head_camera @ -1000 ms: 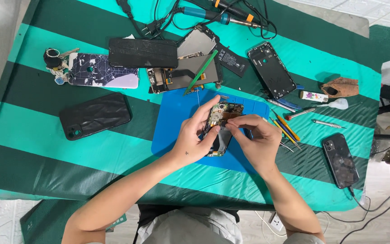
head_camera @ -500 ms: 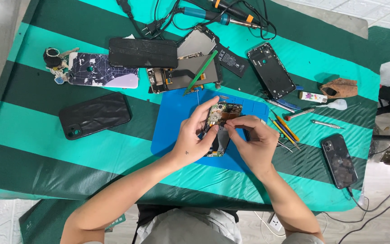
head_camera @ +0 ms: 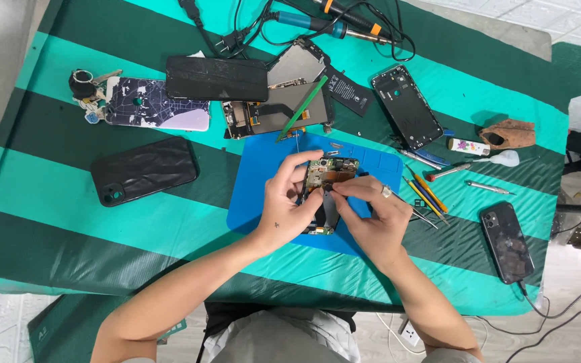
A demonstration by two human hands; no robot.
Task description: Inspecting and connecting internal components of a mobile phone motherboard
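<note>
From the head view, the left hand (head_camera: pixel 289 205) grips the opened black phone with its bare circuit board (head_camera: pixel 324 176) on the blue rubber mat (head_camera: pixel 257 181), while the right hand (head_camera: pixel 371 218) pinches narrowly at the board just beside the left fingertips

black phone case (head_camera: pixel 144 171), soldering iron (head_camera: pixel 317 25), screwdrivers (head_camera: pixel 425 193) on striped cloth (head_camera: pixel 48 222).

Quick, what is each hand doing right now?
Left hand: closed around the edge of the opened phone, steadying it on the blue mat.
Right hand: fingertips pinched on something small inside the phone; what it is cannot be told.
</note>
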